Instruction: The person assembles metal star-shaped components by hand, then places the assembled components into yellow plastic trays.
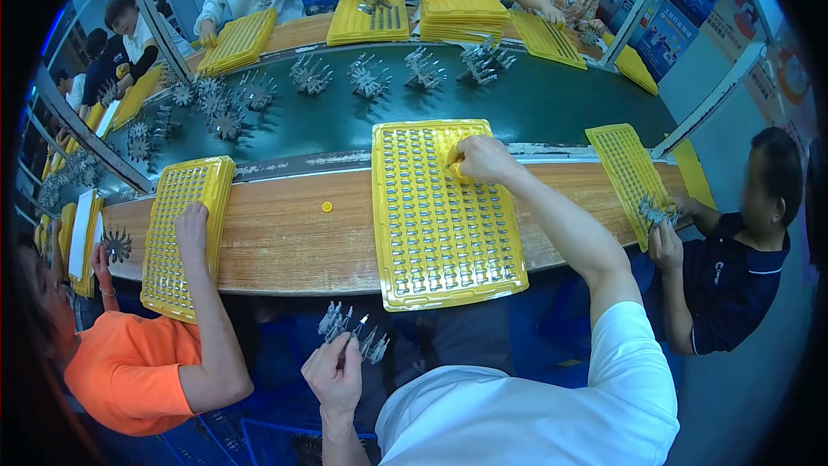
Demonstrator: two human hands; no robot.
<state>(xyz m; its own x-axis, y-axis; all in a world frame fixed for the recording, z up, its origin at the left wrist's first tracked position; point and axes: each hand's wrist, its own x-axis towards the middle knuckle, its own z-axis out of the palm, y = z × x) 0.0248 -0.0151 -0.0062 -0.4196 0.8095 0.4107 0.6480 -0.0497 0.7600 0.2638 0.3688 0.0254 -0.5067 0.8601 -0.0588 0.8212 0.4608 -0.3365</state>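
Right hand [483,160] is at the tray's [444,216] 12 o'clock edge, fingers curled shut, pinching something small and yellow there; I cannot tell what. Left hand [335,373] is low at 7 o'clock of the tray, off the tabletop [285,242], closed around a grey sprue [354,335] of small parts. Judgement: I'd keep the tray square, fill rows in order, seat each part fully. Loose yellow cap [327,205] lies at the tray's 9 o'clock, apart.
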